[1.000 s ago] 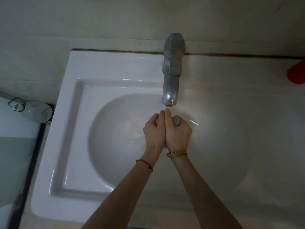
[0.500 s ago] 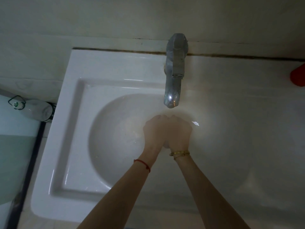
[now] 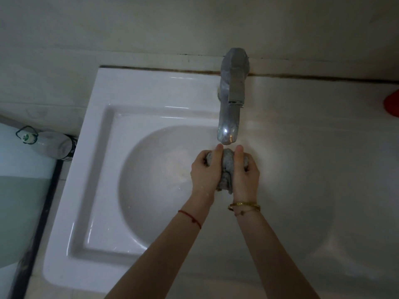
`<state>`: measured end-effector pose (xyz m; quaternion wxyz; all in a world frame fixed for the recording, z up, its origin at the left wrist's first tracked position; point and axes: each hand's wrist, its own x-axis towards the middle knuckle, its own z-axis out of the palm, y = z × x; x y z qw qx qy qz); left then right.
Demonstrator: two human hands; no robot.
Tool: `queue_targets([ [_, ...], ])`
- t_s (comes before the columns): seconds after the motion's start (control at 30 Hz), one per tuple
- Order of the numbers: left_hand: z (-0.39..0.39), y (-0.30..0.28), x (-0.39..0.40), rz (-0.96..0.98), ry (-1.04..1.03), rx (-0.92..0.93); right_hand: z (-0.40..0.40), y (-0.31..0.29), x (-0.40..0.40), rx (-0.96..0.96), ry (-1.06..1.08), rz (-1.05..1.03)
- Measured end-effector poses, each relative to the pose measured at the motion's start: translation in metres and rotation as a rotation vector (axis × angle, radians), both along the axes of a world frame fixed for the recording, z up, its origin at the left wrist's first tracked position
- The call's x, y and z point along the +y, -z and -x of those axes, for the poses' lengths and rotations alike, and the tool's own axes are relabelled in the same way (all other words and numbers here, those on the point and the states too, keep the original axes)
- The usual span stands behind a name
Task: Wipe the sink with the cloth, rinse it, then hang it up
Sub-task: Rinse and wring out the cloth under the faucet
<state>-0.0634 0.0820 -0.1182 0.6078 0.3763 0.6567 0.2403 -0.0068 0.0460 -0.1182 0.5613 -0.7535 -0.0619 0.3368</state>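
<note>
- Grey speckled cloth (image 3: 226, 167), one, bunched over the white ceramic sink (image 3: 138, 117) basin, just below the metal tap (image 3: 231, 104).
- Left hand (image 3: 205, 169) and right hand (image 3: 245, 171): each grip clamped on it.
- One white bottle (image 3: 49, 144) left; red object (image 3: 391, 103) right.

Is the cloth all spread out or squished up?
Squished up. The cloth is a tight grey wad squeezed between the left hand and right hand under the tap.

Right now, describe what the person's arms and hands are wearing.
Both forearms are bare, no sleeves in view. The left hand has a thin red string bracelet at its wrist. The right hand has a gold bangle with a finer chain beside it. No gloves, no rings visible.
</note>
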Motion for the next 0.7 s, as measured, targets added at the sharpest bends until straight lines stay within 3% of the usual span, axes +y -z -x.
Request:
queue_targets([
  [0.13,-0.004,-0.009,-0.01,-0.388,-0.046,0.059,0.009,-0.007,0.0,-0.244,-0.061,-0.014],
  [0.3,0.001,-0.008,-0.005,-0.634,0.271,0.161,0.009,-0.004,-0.004,-0.435,-0.138,-0.01],
  [0.4,0.007,-0.004,0.0,-0.525,0.401,0.198,0.0,-0.003,-0.004,-0.403,-0.087,-0.006],
  [0.53,0.015,-0.002,0.0,-0.331,0.41,0.207,-0.01,-0.004,-0.001,-0.274,0.013,-0.024],
  [0.7,0.001,-0.003,0.0,-0.019,0.081,-0.184,-0.001,-0.002,-0.004,-0.208,-0.065,-0.03],
])
